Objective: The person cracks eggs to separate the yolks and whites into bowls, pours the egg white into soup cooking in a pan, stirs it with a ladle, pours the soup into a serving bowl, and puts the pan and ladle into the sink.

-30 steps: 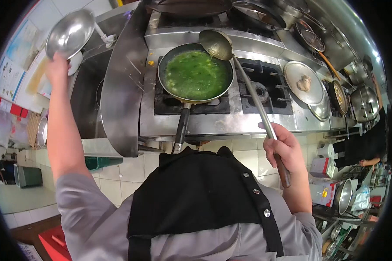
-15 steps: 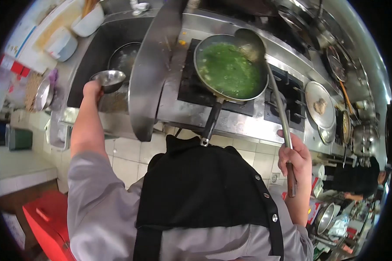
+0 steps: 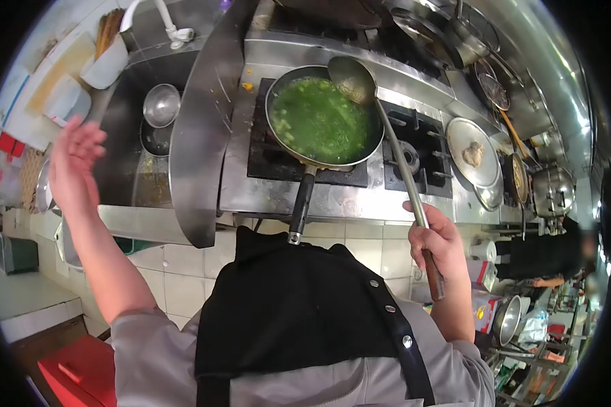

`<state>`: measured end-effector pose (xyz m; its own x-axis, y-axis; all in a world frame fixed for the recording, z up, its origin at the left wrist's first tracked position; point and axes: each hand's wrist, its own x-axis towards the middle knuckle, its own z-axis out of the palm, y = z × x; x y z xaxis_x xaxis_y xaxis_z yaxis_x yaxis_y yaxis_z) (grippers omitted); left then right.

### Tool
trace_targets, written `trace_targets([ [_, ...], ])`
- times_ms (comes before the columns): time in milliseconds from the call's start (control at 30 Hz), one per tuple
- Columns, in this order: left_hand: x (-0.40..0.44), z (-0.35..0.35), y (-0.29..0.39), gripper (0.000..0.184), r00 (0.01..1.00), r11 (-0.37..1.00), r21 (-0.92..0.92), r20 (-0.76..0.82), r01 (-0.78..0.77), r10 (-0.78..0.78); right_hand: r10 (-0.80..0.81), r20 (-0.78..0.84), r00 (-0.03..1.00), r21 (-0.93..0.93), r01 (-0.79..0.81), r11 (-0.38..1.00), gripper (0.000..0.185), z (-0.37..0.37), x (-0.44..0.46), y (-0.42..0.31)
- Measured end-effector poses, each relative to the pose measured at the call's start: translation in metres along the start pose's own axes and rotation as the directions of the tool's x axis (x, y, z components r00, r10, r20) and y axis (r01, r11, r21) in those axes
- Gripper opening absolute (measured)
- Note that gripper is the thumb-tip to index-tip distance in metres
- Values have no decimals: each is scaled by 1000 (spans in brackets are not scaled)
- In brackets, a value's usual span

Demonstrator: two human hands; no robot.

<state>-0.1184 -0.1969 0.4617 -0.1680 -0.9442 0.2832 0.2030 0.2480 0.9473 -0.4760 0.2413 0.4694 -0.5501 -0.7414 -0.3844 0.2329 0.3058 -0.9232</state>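
My right hand (image 3: 433, 237) is closed around the wooden-ended handle of a long metal ladle (image 3: 402, 163). The ladle's bowl rests at the far right rim of a frying pan (image 3: 329, 122), over a green soup-like liquid with small pale bits. The pan sits on a burner, its black handle pointing toward me. My left hand (image 3: 75, 163) is empty, fingers apart and slightly blurred, above the left edge of the sink (image 3: 119, 149). Inside the sink lies a small metal bowl (image 3: 161, 106), partly over a dark round pan (image 3: 155, 139).
A tall metal divider (image 3: 204, 129) separates sink and stove. A white faucet (image 3: 176, 35) stands behind the sink. Right of the pan are a bare burner (image 3: 414, 156) and a round lid (image 3: 472, 152). Another person (image 3: 540, 254) stands at far right. White containers (image 3: 68, 100) line the left.
My left hand has let go of the small metal bowl, which now lies in the sink, and has moved left. My right hand still holds the ladle at the pan. The view has shifted.
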Motion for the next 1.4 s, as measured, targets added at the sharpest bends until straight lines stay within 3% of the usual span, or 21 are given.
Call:
trace_targets([
  [33,-30,16,20,44,938,990,-98,341,104,-65,-8,16,1000,1,8,1000,48,-4,1,3],
  [67,-60,35,38,44,758,961,-146,646,235,-88,-22,41,999,9,21,1000,49,-7,2,6],
  [100,-90,51,35,40,652,931,-44,726,363,-220,-35,63,997,18,34,999,49,-11,3,8],
  [133,-117,72,32,36,545,882,209,719,422,-432,-48,83,995,26,46,999,49,-14,2,10],
  [167,-145,104,19,41,482,834,280,710,475,-513,-51,83,995,9,50,999,48,-16,1,11],
  [200,-171,122,-17,43,496,818,370,659,440,-565,-52,83,995,-9,53,999,48,-17,1,13],
  [233,-195,137,-59,48,599,881,413,653,231,-463,-51,81,995,-29,54,998,48,-19,0,14],
  [300,-209,174,-89,51,547,805,486,594,339,-589,-74,110,991,-33,78,996,48,-26,-2,18],
  [400,-210,211,-95,43,275,461,340,472,819,-837,-85,142,986,-32,90,995,47,-33,-7,23],
  [633,-224,213,-101,33,262,436,260,507,861,-821,-84,157,984,-48,92,995,44,-42,-23,25],
  [767,-221,206,-107,51,209,383,241,533,892,-820,-79,158,984,-29,84,996,44,-44,-23,30],
  [800,-220,200,-107,61,189,377,250,550,892,-813,-84,161,983,-38,91,995,43,-45,-22,32],
  [933,-237,151,-142,59,169,343,301,481,890,-860,-74,155,985,-94,89,992,43,-50,-19,37],
  [1033,-267,92,-197,58,339,449,588,294,673,-894,-65,155,986,-102,82,991,44,-51,-14,39],
  [1067,-281,70,-216,52,452,452,732,219,510,-865,-62,150,987,-109,79,991,44,-51,-12,39],
  [1133,-307,6,-249,47,608,276,943,330,-184,-722,-70,154,986,-110,88,990,43,-52,-8,41],
  [1200,-328,-66,-288,53,375,2,962,109,-274,-921,-71,154,985,-113,89,990,43,-53,-4,44],
  [1233,-357,-105,-312,56,438,-56,975,45,-216,-898,-81,167,983,-100,99,990,44,-55,0,49],
  [1300,-366,-140,-302,51,327,-108,993,-88,-41,-941,-95,169,981,-81,110,991,45,-59,7,62],
  [1367,-381,-159,-300,51,225,-281,938,-324,202,-919,-154,153,976,-54,164,985,44,-59,16,78],
  [1400,-376,-153,-289,52,247,-274,948,-308,164,-919,-161,159,974,-43,170,984,44,-59,21,86],
])
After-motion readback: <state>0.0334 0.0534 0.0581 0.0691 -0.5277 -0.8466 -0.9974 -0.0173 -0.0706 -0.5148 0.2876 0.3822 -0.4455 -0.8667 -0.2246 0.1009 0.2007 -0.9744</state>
